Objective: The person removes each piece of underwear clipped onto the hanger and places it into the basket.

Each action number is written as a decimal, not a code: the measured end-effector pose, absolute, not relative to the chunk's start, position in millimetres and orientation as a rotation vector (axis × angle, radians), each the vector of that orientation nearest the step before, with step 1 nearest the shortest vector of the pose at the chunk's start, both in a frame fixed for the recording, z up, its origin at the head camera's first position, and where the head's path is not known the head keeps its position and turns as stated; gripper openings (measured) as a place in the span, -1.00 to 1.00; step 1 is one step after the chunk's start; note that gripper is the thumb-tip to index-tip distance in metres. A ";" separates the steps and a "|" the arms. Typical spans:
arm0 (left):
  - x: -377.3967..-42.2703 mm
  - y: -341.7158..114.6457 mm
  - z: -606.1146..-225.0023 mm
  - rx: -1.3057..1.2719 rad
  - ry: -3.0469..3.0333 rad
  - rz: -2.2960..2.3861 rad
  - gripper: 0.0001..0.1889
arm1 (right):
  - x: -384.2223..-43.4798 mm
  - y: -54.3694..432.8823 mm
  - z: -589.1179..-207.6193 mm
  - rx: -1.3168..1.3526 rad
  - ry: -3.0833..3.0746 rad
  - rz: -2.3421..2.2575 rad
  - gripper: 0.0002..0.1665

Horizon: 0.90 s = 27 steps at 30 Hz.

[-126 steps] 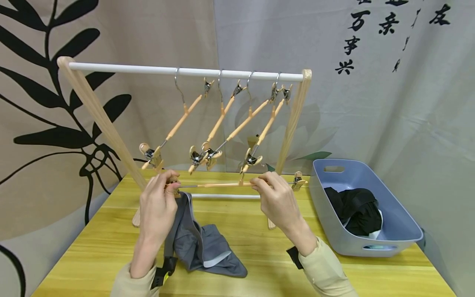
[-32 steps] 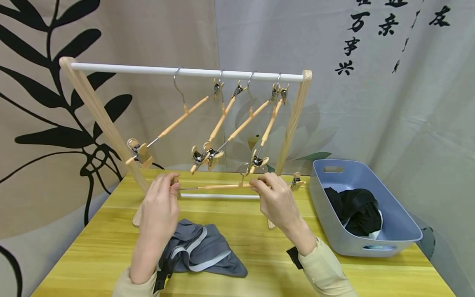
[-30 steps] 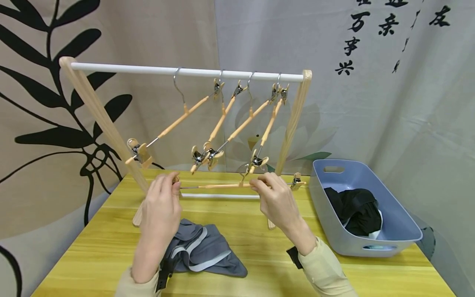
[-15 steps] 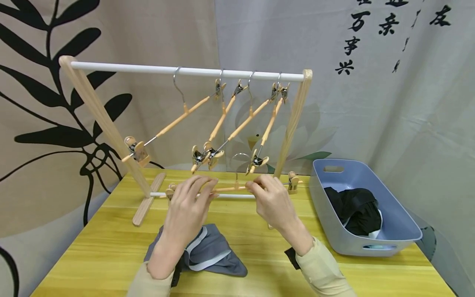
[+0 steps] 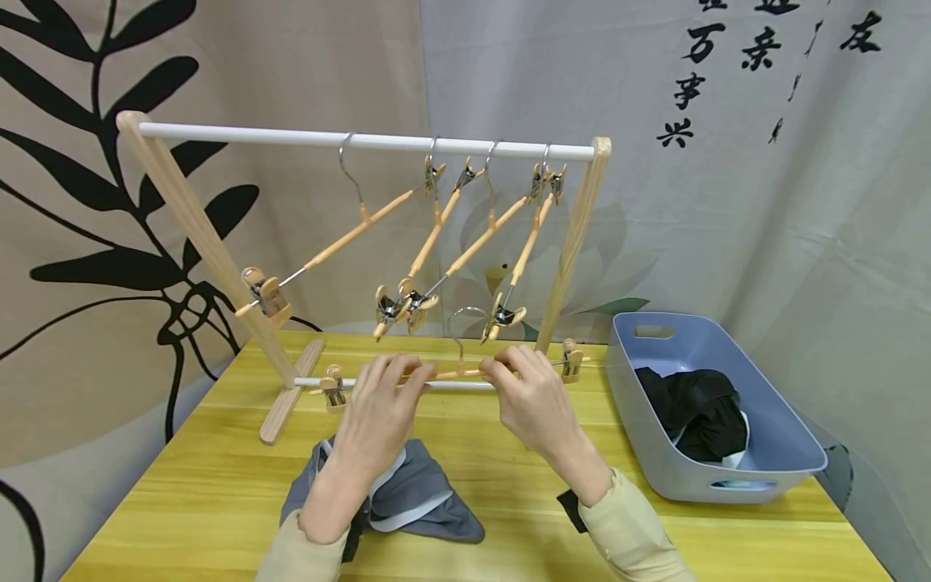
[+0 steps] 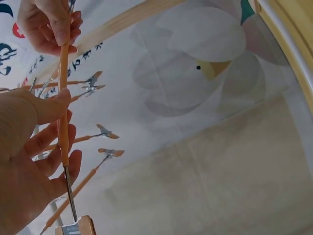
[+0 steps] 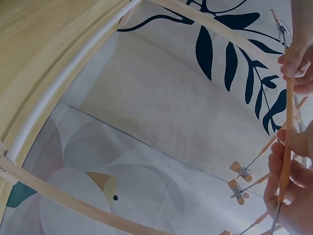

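Observation:
Both hands hold one wooden clip hanger (image 5: 460,373) level above the table, its metal hook pointing up. My left hand (image 5: 381,412) grips the bar left of the hook, thumb and fingers around it, as the left wrist view shows. On the other side of the hook, my right hand (image 5: 534,396) pinches the bar. The hanger's end clips (image 5: 333,389) stick out past both hands and hold no cloth. Beneath the left forearm lies a crumpled grey garment (image 5: 429,493) with pale trim, partly hidden by that arm.
A wooden rack (image 5: 196,230) with a white top rail (image 5: 291,133) stands behind the hands. Several clip hangers (image 5: 364,226) hang from it at a slant. At right a blue basket (image 5: 781,428) contains black clothing (image 5: 709,416). The yellow wooden table (image 5: 182,501) carries everything.
The grey garment, earlier up at the hanger's left clip, now lies wholly on the table. My left hand has moved right from the clip onto the bar. The leftmost hanging hanger has turned.

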<state>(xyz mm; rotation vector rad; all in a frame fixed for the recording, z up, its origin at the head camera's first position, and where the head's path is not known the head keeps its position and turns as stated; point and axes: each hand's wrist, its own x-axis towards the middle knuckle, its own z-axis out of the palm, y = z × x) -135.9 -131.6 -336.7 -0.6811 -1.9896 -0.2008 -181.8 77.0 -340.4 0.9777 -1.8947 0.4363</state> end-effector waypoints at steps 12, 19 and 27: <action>-136.6 -130.8 -339.7 -0.677 -1.982 -0.266 -0.67 | -180.2 73.4 -341.4 0.980 -1.896 0.473 -0.88; -133.8 -132.7 -339.0 -0.644 -2.020 -0.337 -0.91 | -178.5 69.6 -340.0 1.050 -1.733 0.456 -0.69; -133.6 -139.3 -336.1 -0.609 -2.027 -0.355 -0.94 | -171.4 45.8 -355.8 1.255 -1.586 0.345 -0.75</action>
